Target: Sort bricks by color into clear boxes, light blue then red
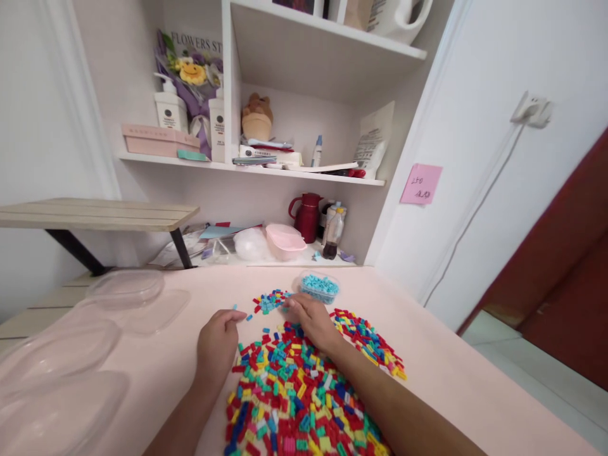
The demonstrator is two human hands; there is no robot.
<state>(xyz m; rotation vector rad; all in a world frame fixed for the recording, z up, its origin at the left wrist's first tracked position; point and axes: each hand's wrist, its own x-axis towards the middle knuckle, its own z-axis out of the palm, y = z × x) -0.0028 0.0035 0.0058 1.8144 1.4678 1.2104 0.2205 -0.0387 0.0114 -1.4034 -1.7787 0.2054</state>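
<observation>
My left hand (217,345) is closed, thumb and index finger pressed together, left of the small brick pile. A loose light-blue brick (249,317) lies just off its fingertips; whether the fingers hold anything is too small to tell. My right hand (311,320) bends over the right edge of a small pile of mostly light-blue bricks (270,304), its fingers curled together. What those fingers grip, if anything, is hidden. Just behind it stands a clear tub (319,296) filled with light-blue bricks. Below both hands spreads a large pile of mixed-colour toy bricks (294,399).
Another mixed brick pile (368,339) lies right of my right forearm. Clear empty containers (126,288) and lids line the pink table's (161,367) left side. At the back are a pink bowl (285,240), a red jug (307,218) and a bottle (334,234), under shelves (304,174).
</observation>
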